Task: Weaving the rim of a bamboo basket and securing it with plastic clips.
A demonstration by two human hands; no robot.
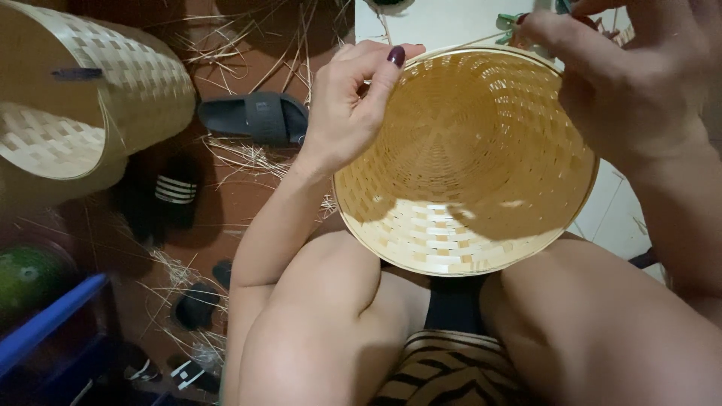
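A round, pale-yellow woven bamboo basket [466, 162], shallow and bowl-shaped, is held at the centre of the view above the person's knees, its open mouth tilted toward the camera. The left hand [350, 105] is placed at the rim at about ten o'clock, and its grip is pressed together on the rim, thumb inside and fingers curled outside. The right hand [639, 83] is seen at the rim at about two o'clock; its fingertips appear pinched on a thin bamboo strip [481, 43] lying along the upper edge, though what exactly is caught cannot be told. The basket is judged to be light, being made of thin flat strips, and fairly stiff at the bound rim but springy in the wall, so that hard squeezing could bend or crack the weave. The surface looks dry and smooth, only mildly slippery, with edges that may splinter. The rim is judged the best place to be taken hold of, at two opposite points. At ten o'clock of the view a second, larger woven bamboo basket [83, 90] lies on its side; a dark slide sandal [256, 116] rests on the reddish floor [226, 203] between the two baskets, among scattered bamboo slivers [248, 154].
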